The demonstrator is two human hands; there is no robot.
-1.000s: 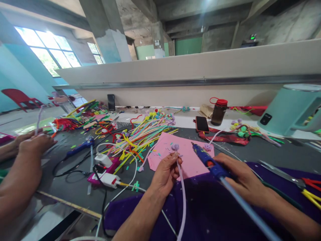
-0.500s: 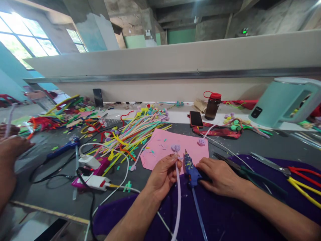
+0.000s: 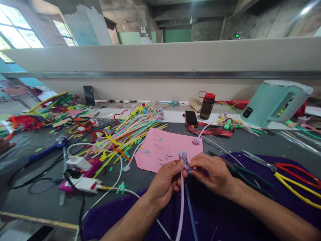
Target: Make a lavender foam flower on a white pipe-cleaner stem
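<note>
My left hand pinches a lilac pipe-cleaner flower just below its bloom; the long lilac stem hangs down toward my lap. Closed around a blue glue gun, my right hand brings its nozzle against the underside of the bloom. Fingers hide most of the gun, and a translucent blue glue stick trails below it. Beyond both hands lies a pink sheet strewn with short lilac and teal snippets. Another lilac flower rests on its right corner.
Left of the sheet spreads a pile of coloured pipe cleaners. A second glue gun, a power strip and cables lie farther left. Pliers and scissors are at right, a kettle behind. A co-worker's hand shows at far left.
My right hand has brought the glue gun up and left against the flower, beside my left fingers. The view has turned slightly right, and the co-worker's arm is mostly out of view.
</note>
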